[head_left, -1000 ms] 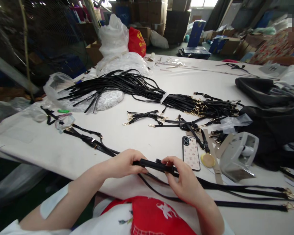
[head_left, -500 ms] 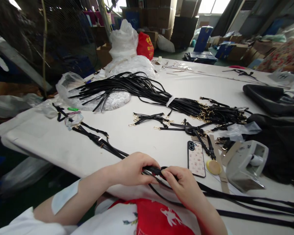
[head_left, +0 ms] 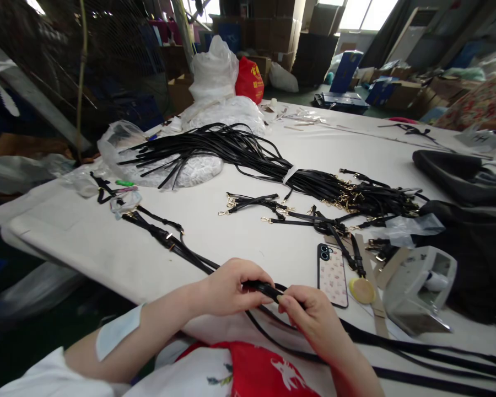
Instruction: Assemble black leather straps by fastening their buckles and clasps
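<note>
Black straps (head_left: pixel 267 289) run between my two hands near the table's front edge. My left hand (head_left: pixel 237 285) is closed on them, thumb and fingers pinching from the left. Close beside it, my right hand (head_left: pixel 308 311) pinches the same straps between thumb and fingertips. What lies under the fingertips is hidden. To the left, the straps continue to several metal buckles (head_left: pixel 169 238) on the table. On the right they stretch past my wrist to gold-coloured hardware at the picture's edge.
A large bundle of black straps (head_left: pixel 248 151) with gold clasps lies across the middle, bound by a white tie (head_left: pixel 290 174). Shorter straps (head_left: pixel 254 203) lie nearer. A phone (head_left: pixel 333 275), a yellow round disc (head_left: pixel 362 290) and a grey-white plastic holder (head_left: pixel 419 292) stand at right.
Both hands stay on the straps with small finger shifts; the strap section between them has turned slightly. The whole view has shifted a little as the head moved.
</note>
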Demonstrator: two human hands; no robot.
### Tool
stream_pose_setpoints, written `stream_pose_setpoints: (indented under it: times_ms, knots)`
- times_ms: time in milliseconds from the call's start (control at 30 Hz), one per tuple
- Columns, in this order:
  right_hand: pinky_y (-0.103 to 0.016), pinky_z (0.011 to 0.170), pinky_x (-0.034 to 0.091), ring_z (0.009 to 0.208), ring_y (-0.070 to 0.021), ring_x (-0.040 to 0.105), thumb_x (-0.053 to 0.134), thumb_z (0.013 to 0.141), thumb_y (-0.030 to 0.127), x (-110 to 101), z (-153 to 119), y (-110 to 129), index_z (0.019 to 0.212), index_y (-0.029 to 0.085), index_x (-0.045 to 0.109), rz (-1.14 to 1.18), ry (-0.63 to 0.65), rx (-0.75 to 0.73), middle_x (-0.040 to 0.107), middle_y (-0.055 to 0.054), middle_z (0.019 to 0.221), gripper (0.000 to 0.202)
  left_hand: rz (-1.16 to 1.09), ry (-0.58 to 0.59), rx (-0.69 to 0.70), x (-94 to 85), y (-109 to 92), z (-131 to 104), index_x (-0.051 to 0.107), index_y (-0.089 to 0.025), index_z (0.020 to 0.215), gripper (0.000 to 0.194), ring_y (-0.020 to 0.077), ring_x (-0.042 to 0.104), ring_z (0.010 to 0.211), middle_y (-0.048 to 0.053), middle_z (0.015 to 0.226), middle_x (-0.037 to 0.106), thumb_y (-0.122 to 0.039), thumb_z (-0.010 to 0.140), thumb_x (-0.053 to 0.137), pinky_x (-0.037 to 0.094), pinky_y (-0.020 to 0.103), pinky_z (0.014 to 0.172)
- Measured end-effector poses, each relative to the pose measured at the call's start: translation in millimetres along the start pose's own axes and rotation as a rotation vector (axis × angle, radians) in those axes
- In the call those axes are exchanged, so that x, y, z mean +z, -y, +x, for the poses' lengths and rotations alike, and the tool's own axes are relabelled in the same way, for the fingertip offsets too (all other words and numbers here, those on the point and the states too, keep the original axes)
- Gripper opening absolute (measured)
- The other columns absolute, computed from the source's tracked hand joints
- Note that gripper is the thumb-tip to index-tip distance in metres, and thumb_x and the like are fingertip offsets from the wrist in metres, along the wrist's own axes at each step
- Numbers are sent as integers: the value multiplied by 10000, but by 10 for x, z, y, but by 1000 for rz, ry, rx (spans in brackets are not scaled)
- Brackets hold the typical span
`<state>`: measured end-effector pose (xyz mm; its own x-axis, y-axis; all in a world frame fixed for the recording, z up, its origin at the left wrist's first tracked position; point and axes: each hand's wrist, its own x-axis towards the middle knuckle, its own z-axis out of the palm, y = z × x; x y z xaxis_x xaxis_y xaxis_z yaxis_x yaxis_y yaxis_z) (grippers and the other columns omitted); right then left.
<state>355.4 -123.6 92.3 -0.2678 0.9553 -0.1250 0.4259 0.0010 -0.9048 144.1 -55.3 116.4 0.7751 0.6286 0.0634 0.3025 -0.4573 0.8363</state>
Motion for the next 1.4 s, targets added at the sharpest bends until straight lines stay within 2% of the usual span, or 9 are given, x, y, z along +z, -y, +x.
stream_pose_setpoints:
  times_ms: [100, 267, 433, 600, 767, 900, 1000, 1133, 1400]
  knots:
    - [-204, 502, 334, 486, -97, 464, 472, 941, 416, -38, 7, -11, 656, 166, 651, 21, 1, 37, 551, 24, 513, 419, 43, -31, -10, -59, 4, -2, 709, -131, 970, 191, 121, 594, 693, 38, 783, 697, -259, 840, 651, 425, 197, 637]
    - [-206, 526, 336, 539, -102, 470, 440, 947, 359, -38, 35, 9, 628, 161, 608, 101, 101, 38, 577, 12, 566, 411, 87, 66, 20, -52, 1, 8, 716, -150, 990, 194, 110, 578, 650, 19, 752, 687, -272, 852, 657, 416, 203, 636]
    - [-215, 503, 297, 529, -98, 424, 466, 928, 371, -4, 43, -15, 634, 159, 598, 48, 40, 79, 518, 27, 555, 385, 42, 63, -43, 18, 23, 19, 720, -178, 1026, 223, 124, 637, 733, 26, 864, 735, -272, 826, 690, 440, 190, 656]
    - [-219, 510, 293, 532, -99, 421, 474, 917, 352, 21, 33, -50, 593, 165, 551, -11, 3, 76, 491, 32, 540, 383, 29, 55, -81, 82, 40, 56, 745, -194, 992, 201, 134, 662, 728, 24, 852, 753, -287, 820, 698, 461, 192, 663]
    - [-219, 533, 329, 544, -104, 456, 446, 948, 393, 61, 19, -51, 621, 166, 558, 63, 3, 44, 531, 18, 562, 413, -6, 42, -52, 146, 13, 101, 747, -181, 984, 196, 141, 675, 749, 30, 859, 758, -253, 805, 710, 473, 197, 697]
    - [-212, 506, 323, 515, -92, 428, 455, 952, 466, 72, 20, -85, 657, 162, 574, 236, 19, 44, 518, 23, 556, 440, -57, 40, -29, 136, -21, 119, 745, -173, 959, 173, 132, 673, 737, 29, 842, 757, -243, 805, 709, 473, 188, 682]
    - [-207, 446, 269, 448, -77, 348, 469, 936, 514, 39, 27, -128, 678, 161, 579, 362, 68, 64, 447, 50, 504, 451, -76, -33, -26, 66, -32, 123, 723, -149, 990, 218, 122, 652, 698, 41, 849, 748, -254, 799, 707, 467, 184, 635]
    - [-208, 447, 249, 457, -71, 308, 483, 935, 493, -22, 21, -147, 614, 157, 563, 289, 46, 18, 412, 53, 504, 472, -58, -90, -38, -1, -24, 120, 715, -132, 915, 208, 114, 618, 648, 34, 774, 727, -282, 773, 735, 449, 185, 594]
    - [-213, 556, 366, 573, -105, 471, 468, 945, 433, 31, -8, -103, 648, 155, 578, 221, 102, 11, 544, 10, 596, 422, -36, 1, 2, 200, -33, 131, 725, -143, 891, 167, 112, 622, 649, 29, 751, 730, -274, 789, 714, 443, 189, 611]
